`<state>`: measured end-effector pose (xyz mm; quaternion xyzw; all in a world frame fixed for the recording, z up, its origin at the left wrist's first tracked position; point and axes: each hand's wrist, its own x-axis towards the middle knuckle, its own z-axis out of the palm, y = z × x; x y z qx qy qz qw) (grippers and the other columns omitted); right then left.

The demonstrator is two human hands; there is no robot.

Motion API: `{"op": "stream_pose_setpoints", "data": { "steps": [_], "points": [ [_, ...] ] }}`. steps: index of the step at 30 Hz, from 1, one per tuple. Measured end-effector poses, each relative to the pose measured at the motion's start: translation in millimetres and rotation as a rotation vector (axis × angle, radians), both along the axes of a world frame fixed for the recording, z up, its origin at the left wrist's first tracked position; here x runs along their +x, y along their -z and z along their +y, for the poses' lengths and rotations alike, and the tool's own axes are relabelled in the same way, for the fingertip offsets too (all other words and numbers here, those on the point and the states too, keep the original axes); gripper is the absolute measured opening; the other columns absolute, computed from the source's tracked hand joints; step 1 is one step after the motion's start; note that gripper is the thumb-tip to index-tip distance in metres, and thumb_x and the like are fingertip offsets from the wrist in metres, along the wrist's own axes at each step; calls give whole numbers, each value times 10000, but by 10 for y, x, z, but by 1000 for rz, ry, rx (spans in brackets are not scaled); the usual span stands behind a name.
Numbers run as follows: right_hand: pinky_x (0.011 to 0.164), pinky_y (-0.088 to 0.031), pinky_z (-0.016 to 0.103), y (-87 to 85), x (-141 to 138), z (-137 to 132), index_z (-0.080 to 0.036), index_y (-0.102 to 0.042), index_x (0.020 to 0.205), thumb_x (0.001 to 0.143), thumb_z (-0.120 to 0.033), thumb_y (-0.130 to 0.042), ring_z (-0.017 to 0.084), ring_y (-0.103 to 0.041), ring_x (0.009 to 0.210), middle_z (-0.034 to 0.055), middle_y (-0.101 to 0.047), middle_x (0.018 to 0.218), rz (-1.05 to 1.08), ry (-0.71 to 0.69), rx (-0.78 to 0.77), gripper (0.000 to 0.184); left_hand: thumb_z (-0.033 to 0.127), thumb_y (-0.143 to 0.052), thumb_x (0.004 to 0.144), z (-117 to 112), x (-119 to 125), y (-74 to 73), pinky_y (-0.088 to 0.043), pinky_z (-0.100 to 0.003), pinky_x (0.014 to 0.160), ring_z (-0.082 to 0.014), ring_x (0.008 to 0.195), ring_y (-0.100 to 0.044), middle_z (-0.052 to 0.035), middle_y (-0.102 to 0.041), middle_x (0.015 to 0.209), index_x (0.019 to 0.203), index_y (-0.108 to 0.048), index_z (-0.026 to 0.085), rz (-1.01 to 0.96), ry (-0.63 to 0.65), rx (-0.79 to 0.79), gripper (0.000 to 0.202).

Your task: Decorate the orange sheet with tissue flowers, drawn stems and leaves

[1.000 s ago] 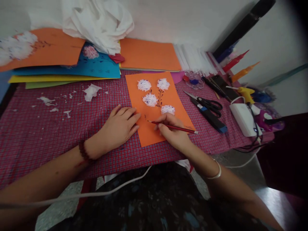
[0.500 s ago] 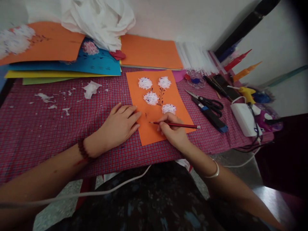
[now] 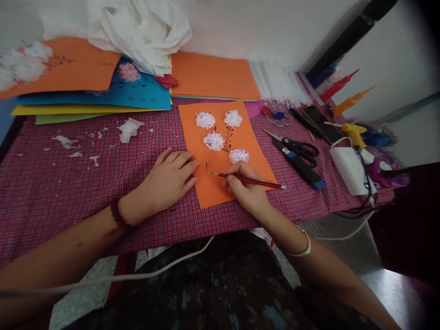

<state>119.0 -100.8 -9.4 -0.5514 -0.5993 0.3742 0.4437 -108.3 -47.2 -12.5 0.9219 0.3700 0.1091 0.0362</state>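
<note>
An orange sheet [image 3: 213, 183] lies on the red checked tablecloth [image 3: 68, 183], with several white tufted paper flowers [image 3: 213, 140] and thin drawn stems on it. My left hand [image 3: 170, 176] rests flat with fingers stretched out, its fingertips pressing the sheet's left edge. My right hand [image 3: 244, 185] is closed round a red pencil [image 3: 261, 183], whose tip touches the orange sheet just below the flowers. A beaded bracelet is on my left wrist and a bangle on my right.
Stacked coloured sheets [image 3: 103, 96] and crumpled white tissue [image 3: 137, 32] lie at the back. Paper scraps [image 3: 129, 129] dot the cloth on the left. Black scissors [image 3: 297, 147], a blue-ended cutter [image 3: 304, 169], a white adapter [image 3: 347, 169], a yellow glue gun [image 3: 350, 133] and pens crowd the right.
The pencil tip has made small moves on the orange sheet; my left hand stays flat on its edge. The view shifted slightly.
</note>
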Motion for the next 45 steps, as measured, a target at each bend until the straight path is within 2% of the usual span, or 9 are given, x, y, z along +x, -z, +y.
{"op": "stream_pose_setpoints", "data": {
  "steps": [5,13,20,27,30,34,36,40,45],
  "points": [
    [579,-400,301,26,3,0,-227,-529,715,785,-206,-500,123,-510,599,-24,-563,637,-12,12,20,79,335,-467,996,-18,12,-12,-346,-569,1154,-353,1325,-485,-185,-551,1409,1324,-587,131,12,-45,27,404],
    [574,-397,293,14,-32,17,-229,-554,745,804,-220,-510,127,-528,615,-16,-593,664,-63,-8,3,74,335,-455,1000,-15,8,16,-317,-591,1165,-335,1300,-517,-147,-583,1382,1310,-603,196,-16,-34,-14,371],
    [581,-406,285,21,-36,4,-227,-584,791,823,-215,-532,129,-554,629,-14,-624,693,-52,-7,-9,63,331,-444,1003,-16,13,0,-314,-604,1162,-349,1305,-509,-172,-578,1392,1321,-604,167,2,-29,-22,392],
    [571,-430,290,24,-12,10,-228,-545,799,818,-266,-537,124,-548,595,-10,-619,685,60,56,-46,43,333,-453,1009,-13,11,7,-318,-590,1162,-349,1292,-520,-168,-582,1388,1318,-598,146,32,-26,13,390],
    [548,-430,293,10,3,-7,-233,-564,891,891,-339,-500,117,-543,554,-8,-637,710,137,78,-37,124,337,-449,1012,-11,9,10,-328,-590,1154,-350,1285,-525,-172,-587,1379,1312,-603,141,37,-17,26,389],
    [513,-408,299,11,18,-26,-235,-571,851,974,-428,-397,122,-492,480,-33,-543,553,168,53,-21,287,331,-457,1010,-13,12,10,-335,-583,1151,-346,1272,-536,-165,-596,1366,1306,-606,145,41,-19,40,380],
    [531,-413,299,21,18,-26,-234,-568,829,960,-400,-417,122,-496,499,-35,-532,545,128,40,-33,260,330,-457,1010,-15,14,9,-339,-581,1149,-345,1267,-539,-164,-598,1362,1295,-610,145,35,-22,45,373],
    [561,-421,291,25,2,-11,-231,-563,847,853,-284,-517,122,-533,576,-24,-594,640,71,3,-57,71,327,-455,1007,-14,14,11,-341,-578,1148,-346,1267,-540,-170,-596,1364,1291,-612,141,28,-20,47,374],
    [554,-406,281,5,-17,-4,-224,-568,819,810,-254,-542,113,-520,575,-21,-607,665,49,5,-67,41,329,-450,1007,-15,11,9,-325,-584,1159,-348,1284,-528,-170,-593,1372,1301,-610,143,31,-22,27,383]
  ]
}}
